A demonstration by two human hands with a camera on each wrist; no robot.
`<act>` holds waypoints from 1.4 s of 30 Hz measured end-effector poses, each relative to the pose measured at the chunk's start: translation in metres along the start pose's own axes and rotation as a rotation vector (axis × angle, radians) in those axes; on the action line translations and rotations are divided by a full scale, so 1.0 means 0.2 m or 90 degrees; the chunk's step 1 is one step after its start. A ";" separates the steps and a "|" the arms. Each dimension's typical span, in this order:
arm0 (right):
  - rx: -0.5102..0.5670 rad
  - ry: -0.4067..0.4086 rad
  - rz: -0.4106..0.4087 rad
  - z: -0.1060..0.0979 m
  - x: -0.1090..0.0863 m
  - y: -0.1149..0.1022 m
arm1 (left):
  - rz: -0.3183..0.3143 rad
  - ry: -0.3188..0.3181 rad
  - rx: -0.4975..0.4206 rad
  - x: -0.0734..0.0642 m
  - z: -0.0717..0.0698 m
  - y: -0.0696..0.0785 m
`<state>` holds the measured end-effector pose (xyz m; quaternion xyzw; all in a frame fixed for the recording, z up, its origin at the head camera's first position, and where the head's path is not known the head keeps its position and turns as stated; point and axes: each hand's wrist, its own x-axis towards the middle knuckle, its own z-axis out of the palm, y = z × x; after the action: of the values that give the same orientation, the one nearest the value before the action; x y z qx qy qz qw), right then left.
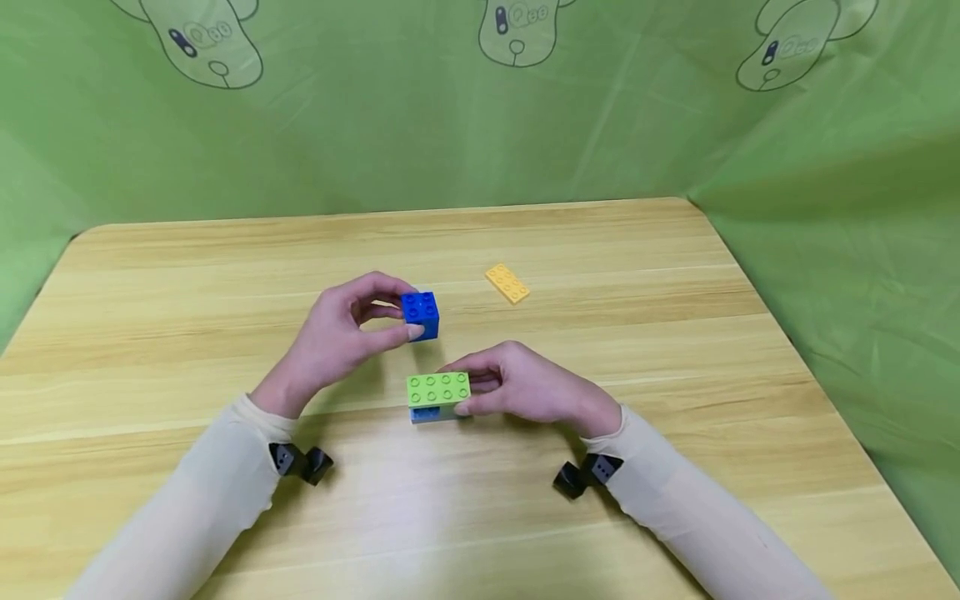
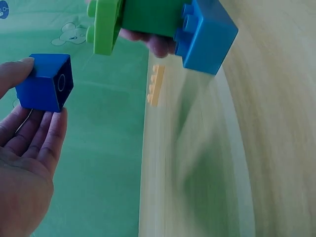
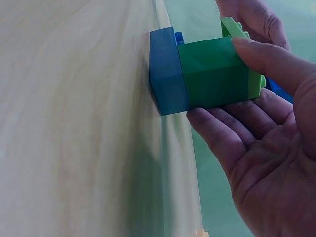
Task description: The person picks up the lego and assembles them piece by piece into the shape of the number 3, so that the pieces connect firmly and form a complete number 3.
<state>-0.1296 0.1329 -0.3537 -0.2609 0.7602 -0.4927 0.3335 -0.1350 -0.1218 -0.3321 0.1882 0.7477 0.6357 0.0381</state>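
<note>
My left hand [image 1: 330, 337] pinches a square dark-blue building brick [image 1: 422, 317] between thumb and fingers, studs facing up. Its hollow underside shows in the left wrist view. Nearer to me, my right hand [image 1: 528, 387] grips a small stack of bricks by its right end. That stack has a lime-green plate [image 1: 438, 388] on top, a dark-green brick [image 3: 215, 74] in the middle and a lighter blue brick [image 3: 165, 71] at the bottom. The dark-green brick fills only the right side, leaving a gap with blue studs under the plate's left part. The dark-blue brick is apart from the stack.
A flat yellow-orange plate [image 1: 507, 283] with studs lies on the wooden table [image 1: 187, 333], beyond the hands. Green cloth [image 1: 375, 125] with cartoon outlines hangs behind the table and along its sides. A small black camera [image 1: 588, 473] is worn on each sleeve.
</note>
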 end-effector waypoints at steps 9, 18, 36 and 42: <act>0.018 -0.005 0.004 0.00 0.00 0.00 | 0.021 -0.026 0.008 -0.04 0.05 0.04; 0.069 -0.011 -0.009 0.00 0.01 0.01 | 0.021 -0.048 0.015 -0.07 0.09 0.09; 0.074 -0.012 -0.036 0.00 0.02 0.02 | 0.099 -0.082 0.029 -0.10 0.16 0.10; 0.075 -0.010 -0.032 0.00 0.02 0.02 | 0.095 -0.087 0.036 -0.11 0.16 0.08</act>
<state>-0.1318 0.1311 -0.3591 -0.2633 0.7207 -0.5427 0.3416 -0.1018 -0.0972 -0.3266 0.2872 0.7447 0.6014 0.0360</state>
